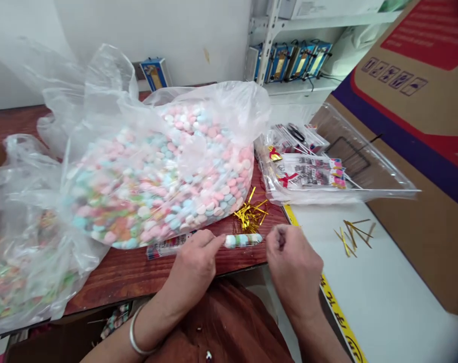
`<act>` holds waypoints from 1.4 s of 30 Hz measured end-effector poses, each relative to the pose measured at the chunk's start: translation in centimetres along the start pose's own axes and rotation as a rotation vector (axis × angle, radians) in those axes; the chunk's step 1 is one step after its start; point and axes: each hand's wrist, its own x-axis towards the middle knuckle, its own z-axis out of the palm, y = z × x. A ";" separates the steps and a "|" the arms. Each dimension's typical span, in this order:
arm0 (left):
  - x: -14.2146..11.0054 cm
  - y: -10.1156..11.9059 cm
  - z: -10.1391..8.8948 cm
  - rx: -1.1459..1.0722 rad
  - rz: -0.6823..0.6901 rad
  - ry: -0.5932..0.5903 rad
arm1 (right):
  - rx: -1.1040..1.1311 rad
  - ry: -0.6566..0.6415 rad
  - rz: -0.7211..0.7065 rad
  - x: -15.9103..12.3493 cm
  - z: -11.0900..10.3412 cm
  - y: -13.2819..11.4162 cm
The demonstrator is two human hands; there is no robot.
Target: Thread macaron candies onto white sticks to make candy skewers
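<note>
A short row of pale blue, white and green marshmallow-like sweets (pixel 244 240), seemingly in a clear wrapper, lies between my hands at the table's front edge. My left hand (pixel 196 262) pinches its left end, fingers closed. Just off the right end, my right hand (pixel 295 262) is closed in a fist; its fingers hide whatever is in it. A loose pile of gold twist ties (pixel 250 214) lies right behind the sweets. Partly under my left hand is a stack of printed clear wrappers (pixel 168 246).
A big clear bag of pastel sweets (pixel 176 176) fills the table behind, with another bag (pixel 28 272) at left. To the right stand a clear tray (pixel 387 176) holding printed packs and scissors (pixel 296 133), more gold ties (pixel 351 237) and a large cardboard box (pixel 413 146).
</note>
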 end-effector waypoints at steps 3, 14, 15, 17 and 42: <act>-0.1 0.6 0.5 0.035 0.021 0.006 | 0.142 -0.034 -0.132 -0.1 -0.2 -3.6; 0.1 0.2 0.7 0.137 0.119 0.267 | 0.410 0.022 -0.202 -1.8 1.1 -6.6; 0.1 0.2 0.7 0.138 0.113 0.279 | 0.423 0.021 -0.204 -1.8 1.1 -6.7; 0.1 0.1 0.7 0.142 0.106 0.299 | 0.439 0.015 -0.206 -1.7 1.1 -6.9; 2.4 0.3 1.3 -0.957 -0.532 0.282 | 0.780 0.014 -0.005 -0.6 2.6 -7.5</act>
